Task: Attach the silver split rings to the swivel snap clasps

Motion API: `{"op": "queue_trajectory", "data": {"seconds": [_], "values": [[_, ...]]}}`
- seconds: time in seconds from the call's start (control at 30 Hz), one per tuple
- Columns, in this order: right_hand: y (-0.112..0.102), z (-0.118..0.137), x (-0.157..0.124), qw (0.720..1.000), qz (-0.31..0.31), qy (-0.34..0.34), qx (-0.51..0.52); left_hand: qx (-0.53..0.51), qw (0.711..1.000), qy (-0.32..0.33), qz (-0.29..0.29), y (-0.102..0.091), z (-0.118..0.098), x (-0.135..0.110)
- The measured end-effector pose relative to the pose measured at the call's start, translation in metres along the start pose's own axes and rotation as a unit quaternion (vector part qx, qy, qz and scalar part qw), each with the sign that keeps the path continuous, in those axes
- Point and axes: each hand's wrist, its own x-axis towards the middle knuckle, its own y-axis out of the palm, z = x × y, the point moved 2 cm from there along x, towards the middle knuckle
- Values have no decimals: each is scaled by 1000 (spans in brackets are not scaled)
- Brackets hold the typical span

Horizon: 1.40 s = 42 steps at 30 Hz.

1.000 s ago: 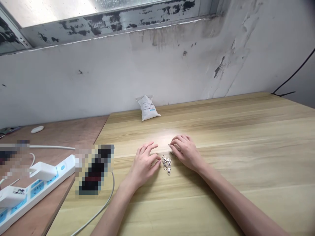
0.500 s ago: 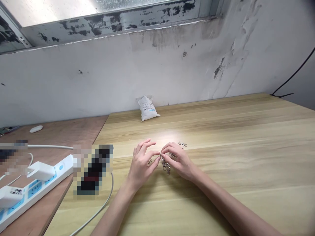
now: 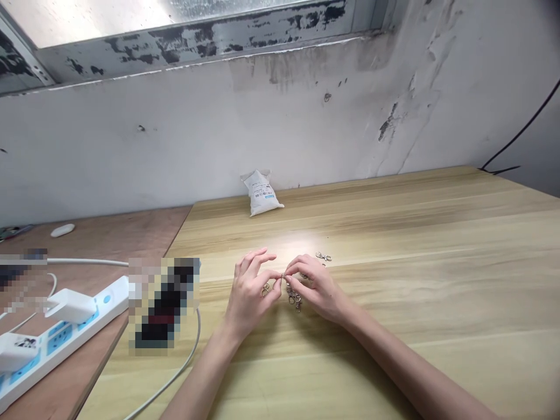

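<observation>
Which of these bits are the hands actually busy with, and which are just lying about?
In hand: left hand and right hand pinching small metal clasps; one loose clasp nearby.
Lying about: white pouch, power strip, white cable.

Clasp pile (image 3: pixel 294 296): partly hidden behind the right hand (image 3: pixel 318 287); the number of pieces is too small to count.
Pinched piece: fingertips (image 3: pixel 280 277) cover it; its shape cannot be told.
Left hand (image 3: pixel 251 294): a small ring shows under it; hold unclear.
Pixelated object (image 3: pixel 163 303): blurred out, near left.
Blurred patch (image 3: pixel 20 279): unreadable, far left edge.
Power strip (image 3: pixel 52 335): cut off by the left edge.
White pouch (image 3: pixel 261 193): print too small to read.
Black cable (image 3: pixel 522 131): runs out at the right edge.
</observation>
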Motion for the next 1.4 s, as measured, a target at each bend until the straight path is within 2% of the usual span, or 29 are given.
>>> {"op": "queue_trajectory", "data": {"seconds": [0.1, 0.2, 0.37, 0.53, 0.63, 0.7, 0.8, 0.9, 0.97, 1.3, 1.4], "values": [[0, -2, 0, 997, 2, -18, -69, -36, 998, -45, 32, 3, 1, -1], [-3, -2, 1, 993, 6, -34, -111, -114, 984, -114, 77, 5, 4, -1], [-3, 5, 1, 992, 35, -64, -103, -250, 935, -213, 136, 3, 9, 1], [-1, 7, 0, 993, 39, -77, -83, -322, 901, -256, 140, 2, 11, 1], [-2, 6, 0, 995, 38, -67, -64, -324, 902, -247, 141, 3, 11, 1], [-3, 5, 0, 995, 43, -58, -62, -286, 924, -220, 129, 3, 11, 1], [-4, 5, 0, 996, 52, -47, -63, -184, 968, -145, 94, 0, 8, 1], [-3, 5, -1, 995, 64, -38, -60, -100, 990, -66, 76, -2, 4, 1], [-3, 6, -1, 995, 69, -33, -57, -79, 993, -44, 74, -3, 3, 1], [2, 8, -3, 997, 61, 12, -45, -128, 985, -66, 94, -1, 3, 0], [3, 8, -3, 997, 54, 3, -63, -122, 987, -55, 89, 0, -1, 0]]}}
